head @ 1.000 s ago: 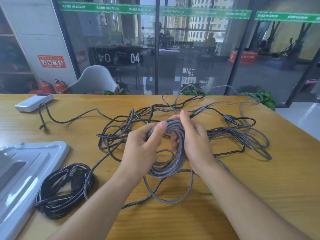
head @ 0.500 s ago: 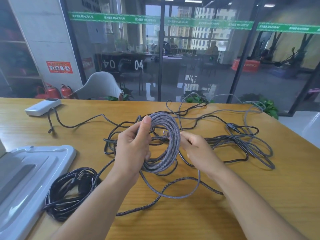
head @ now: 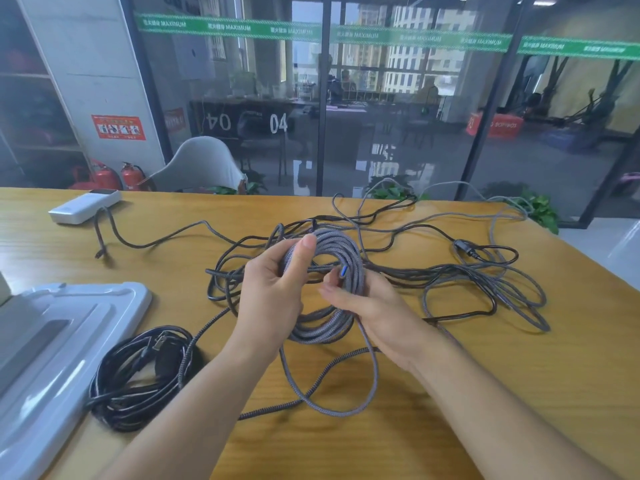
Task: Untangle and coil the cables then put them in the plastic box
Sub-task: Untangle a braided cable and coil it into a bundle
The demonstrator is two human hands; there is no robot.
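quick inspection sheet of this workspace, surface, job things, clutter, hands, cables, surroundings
surface: wooden table, cables spread across it
job's things: grey braided coil held up; black coiled cable lying beside white plastic lid
clutter: white power bank at far left
grippers: left hand grips the coil's left side; right hand pinches the coil by the blue-tipped plug
cables: tangled pile behind the hands, not yet sorted
surroundings: glass wall, white chair, fire extinguishers

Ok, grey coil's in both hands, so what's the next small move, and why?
Probably lay one more turn: the left hand grips the grey braided coil, the right hand pinches its blue-tipped plug, yet a loose loop of the same cable still trails on the table.
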